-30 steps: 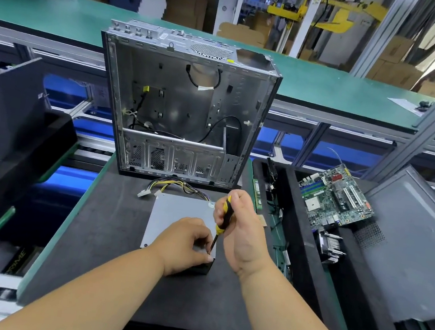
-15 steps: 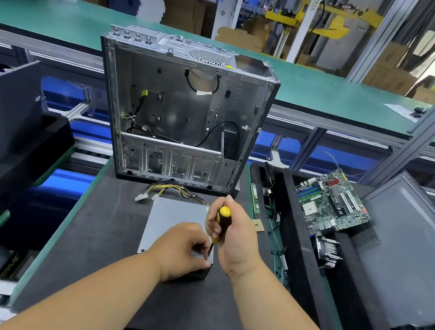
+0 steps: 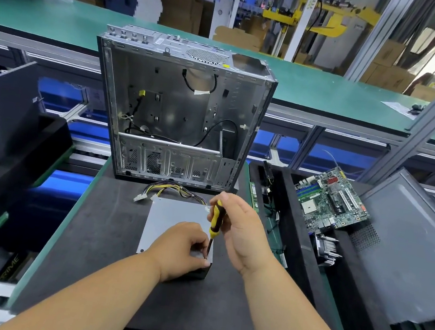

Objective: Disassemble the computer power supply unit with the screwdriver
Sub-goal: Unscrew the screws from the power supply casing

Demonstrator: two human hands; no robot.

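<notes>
While the computer case (image 3: pixel 180 115) stands upright and open-sided at the far edge of the dark surface (image 3: pixel 91 231), the power supply unit (image 3: pixel 176 215) lies flat just in front of it, grey top up, its wire bundle (image 3: pixel 171 190) trailing toward the case. To the right, a motherboard (image 3: pixel 331 197) leans in a black tray (image 3: pixel 295 258). Left hand (image 3: pixel 183 249) rests on the unit's near right corner, fingers curled, pinching at the screwdriver tip. Right hand (image 3: pixel 240 231) grips the yellow-and-black screwdriver (image 3: pixel 214 224), held near upright, tip at that corner
</notes>
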